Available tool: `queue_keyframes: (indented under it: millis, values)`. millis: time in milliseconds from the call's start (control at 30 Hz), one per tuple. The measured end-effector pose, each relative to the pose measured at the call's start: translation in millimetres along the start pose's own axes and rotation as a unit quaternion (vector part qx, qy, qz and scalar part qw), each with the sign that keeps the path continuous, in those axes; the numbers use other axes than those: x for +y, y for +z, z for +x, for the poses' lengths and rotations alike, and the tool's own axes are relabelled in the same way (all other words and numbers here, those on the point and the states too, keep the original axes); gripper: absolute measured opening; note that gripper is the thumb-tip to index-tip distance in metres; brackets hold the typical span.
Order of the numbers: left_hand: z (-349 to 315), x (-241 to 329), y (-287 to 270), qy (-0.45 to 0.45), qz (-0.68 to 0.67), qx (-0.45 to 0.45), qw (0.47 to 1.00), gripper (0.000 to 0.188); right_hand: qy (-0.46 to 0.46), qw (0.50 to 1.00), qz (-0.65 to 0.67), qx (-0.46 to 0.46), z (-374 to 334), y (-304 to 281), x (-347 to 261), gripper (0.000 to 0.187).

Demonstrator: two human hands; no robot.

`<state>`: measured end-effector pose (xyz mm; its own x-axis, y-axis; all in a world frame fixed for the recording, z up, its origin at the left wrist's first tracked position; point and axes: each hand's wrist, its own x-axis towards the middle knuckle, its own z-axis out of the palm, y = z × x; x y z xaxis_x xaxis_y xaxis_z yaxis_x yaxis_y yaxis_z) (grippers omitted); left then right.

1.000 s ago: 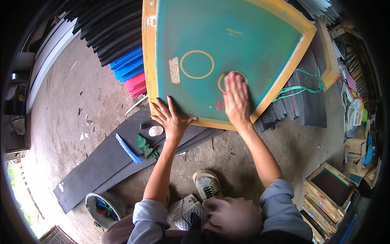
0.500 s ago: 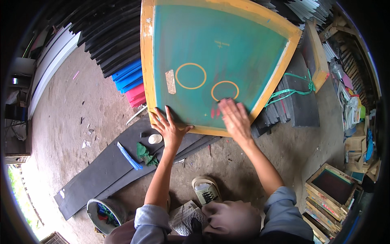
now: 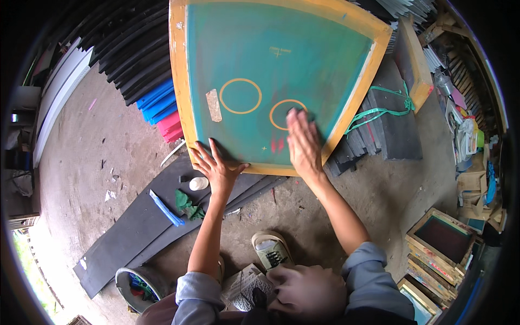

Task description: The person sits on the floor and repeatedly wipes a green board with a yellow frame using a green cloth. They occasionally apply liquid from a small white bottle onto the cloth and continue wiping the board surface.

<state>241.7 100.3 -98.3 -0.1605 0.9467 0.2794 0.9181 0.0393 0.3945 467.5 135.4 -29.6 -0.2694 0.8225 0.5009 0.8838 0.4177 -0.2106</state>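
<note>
Both hands lie flat and open, gripping nothing: left hand [image 3: 216, 168] steadies the near edge of the wooden frame [image 3: 181, 92], right hand [image 3: 303, 142] presses the green mesh [image 3: 303, 59] beside an orange ring [image 3: 288, 114]. Judging by this, rubbing is underway; continuing needs firm, even pressure.

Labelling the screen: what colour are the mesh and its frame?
Teal-green mesh with two orange rings, in a yellow-orange wooden frame; the head view shows it.

Soft daylight, overexposed lower left, fisheye-bent dark rim
</note>
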Motion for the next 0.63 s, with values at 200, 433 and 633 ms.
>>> queue_keyframes:
  millis: [200,433,633]
  values:
    - [0.1,-1.6,1.8,0.008,-0.015,0.006,1.000,0.138,-0.055,0.987,-0.149,0.006,6.8,-16.1,49.2,0.051]
    - [0.2,-5.5,7.2,0.010,-0.009,-0.001,1.000,0.141,-0.072,0.994,-0.033,-0.070,-11.6,13.4,12.2,0.057]
    - [0.5,-4.9,7.0,-0.013,0.016,-0.020,1.000,0.134,-0.005,0.990,-0.132,-0.045,18.3,-11.4,15.5,0.059]
